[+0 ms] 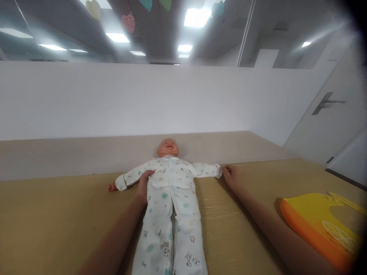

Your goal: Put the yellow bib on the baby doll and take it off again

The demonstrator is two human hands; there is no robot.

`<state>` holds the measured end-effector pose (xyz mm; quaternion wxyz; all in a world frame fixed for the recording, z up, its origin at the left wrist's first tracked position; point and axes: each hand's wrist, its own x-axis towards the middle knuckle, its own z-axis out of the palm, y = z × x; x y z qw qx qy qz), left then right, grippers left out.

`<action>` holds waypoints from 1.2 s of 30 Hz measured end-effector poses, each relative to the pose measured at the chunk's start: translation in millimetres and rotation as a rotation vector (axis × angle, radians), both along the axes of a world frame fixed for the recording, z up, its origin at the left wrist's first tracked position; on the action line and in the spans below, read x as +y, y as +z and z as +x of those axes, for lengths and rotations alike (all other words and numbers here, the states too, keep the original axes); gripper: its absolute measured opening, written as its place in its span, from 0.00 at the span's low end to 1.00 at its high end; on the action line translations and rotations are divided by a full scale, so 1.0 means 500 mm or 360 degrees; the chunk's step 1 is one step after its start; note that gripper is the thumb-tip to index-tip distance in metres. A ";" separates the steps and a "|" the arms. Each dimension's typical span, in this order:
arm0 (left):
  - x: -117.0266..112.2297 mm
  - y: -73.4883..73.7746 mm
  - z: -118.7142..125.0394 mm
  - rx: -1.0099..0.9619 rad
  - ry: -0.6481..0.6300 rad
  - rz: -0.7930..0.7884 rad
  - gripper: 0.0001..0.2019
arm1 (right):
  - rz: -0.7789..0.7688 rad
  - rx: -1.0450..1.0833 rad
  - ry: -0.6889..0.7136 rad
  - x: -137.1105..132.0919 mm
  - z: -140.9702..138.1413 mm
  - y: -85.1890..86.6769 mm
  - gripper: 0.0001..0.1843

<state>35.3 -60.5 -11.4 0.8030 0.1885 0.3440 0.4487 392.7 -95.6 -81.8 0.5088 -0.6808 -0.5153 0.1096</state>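
A baby doll [169,183] in white patterned pajamas lies on its back, head toward the wall, both arms stretched out sideways. My left hand [144,183] grips the doll's side below the armpit; its thumb rests on the chest and its other fingers are mostly hidden. At the doll's other arm, my right hand [231,176] is closed at the sleeve cuff [218,170]. The doll's hand there is hidden by my fingers or the cuff. Its opposite hand [112,186] sticks out bare from the other cuff.
A yellow and orange bib [309,214] lies on the wood-coloured table [71,214] at the right. Behind the table's pale back strip [71,156] rises a white wall [129,99] with glass above. A door handle [323,103] shows at the far right.
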 end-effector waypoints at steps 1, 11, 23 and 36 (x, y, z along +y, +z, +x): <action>0.000 0.000 0.000 -0.0004 0.0008 0.0000 0.13 | 0.0013 -0.0003 0.0010 -0.001 -0.002 0.001 0.18; 0.016 -0.021 -0.010 0.0058 -0.0037 0.0014 0.12 | 0.0131 0.0267 0.0191 -0.007 -0.014 0.015 0.14; 0.012 -0.015 -0.006 0.0083 -0.0057 0.0048 0.09 | -0.0173 0.0290 0.0352 -0.035 -0.033 0.048 0.18; 0.013 -0.017 -0.005 0.0089 -0.0064 0.0024 0.13 | -0.0673 0.0553 0.0586 -0.041 -0.013 0.062 0.22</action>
